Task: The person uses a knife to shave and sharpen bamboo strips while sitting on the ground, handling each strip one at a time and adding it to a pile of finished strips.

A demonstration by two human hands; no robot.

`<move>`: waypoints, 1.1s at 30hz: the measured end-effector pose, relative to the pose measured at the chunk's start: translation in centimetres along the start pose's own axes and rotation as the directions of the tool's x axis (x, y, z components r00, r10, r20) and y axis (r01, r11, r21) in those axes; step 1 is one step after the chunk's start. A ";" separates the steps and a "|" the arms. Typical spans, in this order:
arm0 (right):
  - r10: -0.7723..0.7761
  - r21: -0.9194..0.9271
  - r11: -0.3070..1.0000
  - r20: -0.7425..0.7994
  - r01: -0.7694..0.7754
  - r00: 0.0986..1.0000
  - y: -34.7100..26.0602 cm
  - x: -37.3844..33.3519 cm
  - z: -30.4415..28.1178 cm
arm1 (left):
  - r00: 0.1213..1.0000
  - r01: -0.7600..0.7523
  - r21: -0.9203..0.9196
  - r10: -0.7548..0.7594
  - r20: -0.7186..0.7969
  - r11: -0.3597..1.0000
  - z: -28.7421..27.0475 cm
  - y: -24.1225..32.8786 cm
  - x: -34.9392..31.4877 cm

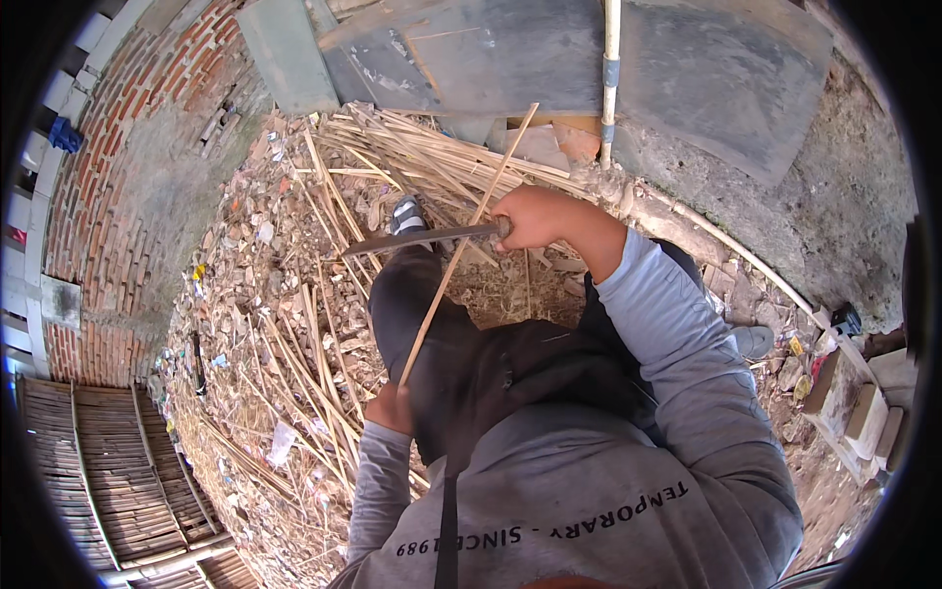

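Bamboo strip ran diagonally through mid-frame, lower end in the left hand at lower centre-left, upper end pointing to the slabs at top centre. Left hand was clenched on the strip's lower end, low by the knee, probably to anchor it so the length stayed stiff. Right hand, centre frame, was clenched round the handle of a knife; blade lay near-horizontal, pointing frame-left, crossing the strip about two-thirds up. Edge looked set against the strip, likely for shaving or splitting it; exact contact couldn't be resolved. Right arm reached over the strip, which kept the blade away from the body. Sandalled foot sat just beyond the blade, on a heap of cut strips at upper centre. More loose strips lay scattered over rubble at left. Brick wall curved along upper left; woven bamboo panel at lower left.
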State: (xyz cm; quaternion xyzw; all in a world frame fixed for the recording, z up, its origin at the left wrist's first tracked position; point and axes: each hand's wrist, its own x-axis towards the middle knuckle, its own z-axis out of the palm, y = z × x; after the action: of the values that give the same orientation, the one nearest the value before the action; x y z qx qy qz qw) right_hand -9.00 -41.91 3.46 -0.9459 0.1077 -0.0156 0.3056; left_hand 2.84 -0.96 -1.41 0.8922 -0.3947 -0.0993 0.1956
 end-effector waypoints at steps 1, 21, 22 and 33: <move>-0.003 0.031 1.000 -0.017 0.004 1.000 0.7 0.0 -0.1 | 1.000 -0.001 -0.005 0.001 -0.006 1.000 0.1 -0.1 0.0; 0.067 0.019 0.998 0.040 -0.068 0.997 0.1 0.0 -0.3 | 1.000 -0.003 -0.007 0.003 0.021 1.000 0.1 -0.1 0.1; 0.099 0.069 0.992 0.042 -0.102 0.994 1.4 0.4 -0.1 | 1.000 -0.002 -0.004 0.002 0.020 1.000 0.1 0.0 0.1; 0.152 0.025 0.988 0.006 -0.152 0.988 1.1 -0.1 -0.6 | 1.000 -0.016 0.024 0.016 0.001 1.000 0.1 0.0 0.1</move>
State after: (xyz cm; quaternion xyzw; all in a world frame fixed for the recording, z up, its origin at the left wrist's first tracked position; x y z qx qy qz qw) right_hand -9.32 -43.08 3.30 -0.9310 0.1787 0.0085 0.3183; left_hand 2.86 -1.10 -1.49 0.8913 -0.4029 -0.0934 0.1857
